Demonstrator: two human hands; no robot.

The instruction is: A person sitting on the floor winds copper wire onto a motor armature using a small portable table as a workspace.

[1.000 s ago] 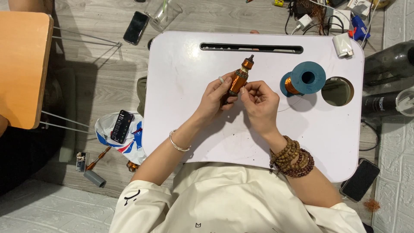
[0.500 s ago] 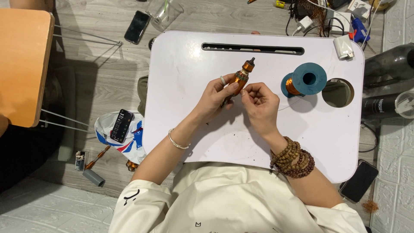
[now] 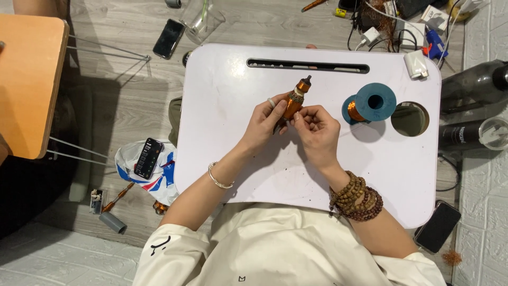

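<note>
Head view: left hand (image 3: pixel 263 123) wrapped around the lower part of a copper-wound coil piece (image 3: pixel 294 101), held tilted above the middle of the white lap table (image 3: pixel 222 106). Orange-brown, slim, narrowing to a small capped tip pointing away. Right hand (image 3: pixel 316 132) beside it, fingertips pinched together at its base. Blue wire spool (image 3: pixel 370 103) right of the coil, near the table's round hole (image 3: pixel 410 119).
</note>
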